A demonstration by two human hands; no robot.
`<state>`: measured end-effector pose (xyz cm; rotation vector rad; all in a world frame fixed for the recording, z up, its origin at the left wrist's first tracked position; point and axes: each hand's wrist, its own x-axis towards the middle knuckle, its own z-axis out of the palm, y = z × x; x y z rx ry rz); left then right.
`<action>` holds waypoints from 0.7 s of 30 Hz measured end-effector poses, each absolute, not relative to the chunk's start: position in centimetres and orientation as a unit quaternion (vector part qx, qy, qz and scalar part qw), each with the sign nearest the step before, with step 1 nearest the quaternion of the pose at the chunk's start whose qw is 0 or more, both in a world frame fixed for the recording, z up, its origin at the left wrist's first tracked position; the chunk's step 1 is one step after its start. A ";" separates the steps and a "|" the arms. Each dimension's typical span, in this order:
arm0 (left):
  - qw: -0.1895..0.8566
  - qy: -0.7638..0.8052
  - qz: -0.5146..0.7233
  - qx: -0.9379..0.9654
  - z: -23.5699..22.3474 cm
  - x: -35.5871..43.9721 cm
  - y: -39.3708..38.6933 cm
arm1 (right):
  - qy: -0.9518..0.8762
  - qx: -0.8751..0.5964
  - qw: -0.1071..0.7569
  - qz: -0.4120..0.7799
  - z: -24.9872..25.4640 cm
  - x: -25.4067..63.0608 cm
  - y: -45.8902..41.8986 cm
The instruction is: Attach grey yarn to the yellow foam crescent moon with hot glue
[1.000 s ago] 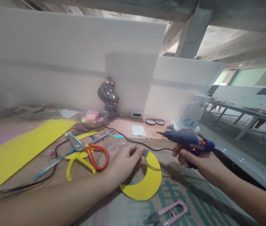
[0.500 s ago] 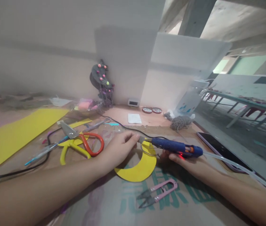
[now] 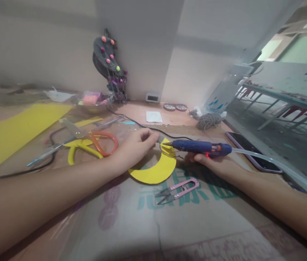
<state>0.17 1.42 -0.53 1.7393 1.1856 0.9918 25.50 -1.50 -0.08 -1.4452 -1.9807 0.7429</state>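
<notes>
A yellow crescent (image 3: 156, 173) cut from card or foam lies on the printed cardboard, its upper tip wrapped in grey yarn. My left hand (image 3: 138, 143) pinches that tip between thumb and fingers. In my right hand (image 3: 204, 159) is a blue glue gun (image 3: 193, 145), a red light glowing on its underside and a clear glue stick (image 3: 259, 155) trailing from its back. Its nozzle is over the yellow face just below the yarn; whether it touches, I cannot tell. A loose grey strand runs beneath the nozzle towards my right hand. Pink thread snips (image 3: 179, 190) lie below the crescent.
Orange-and-yellow-handled scissors (image 3: 106, 143) and a yellow sheet (image 3: 23, 132) lie left. A phone (image 3: 252, 150) rests right, behind it a ball of grey yarn (image 3: 210, 120). A decorated grey crescent (image 3: 104, 56) leans on the wall. A black cord (image 3: 131, 121) crosses behind my hands.
My view has tilted downward, so everything sits higher in the picture. The glue gun's nozzle has shifted from the yarn-wrapped tip to the yellow face just below it. Both hands keep their hold.
</notes>
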 end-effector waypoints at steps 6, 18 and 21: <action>0.402 0.460 0.391 0.689 -0.2 0.3 1.3 | -0.731 -0.548 0.309 0.265 0.4 24.8 -1.8; 0.414 0.457 0.391 0.683 -0.1 0.3 1.2 | -0.744 -0.537 0.302 0.256 -0.3 25.1 -1.4; 0.407 0.456 0.389 0.689 -0.2 0.2 1.2 | -0.746 -0.540 0.299 0.250 -0.1 25.0 -1.5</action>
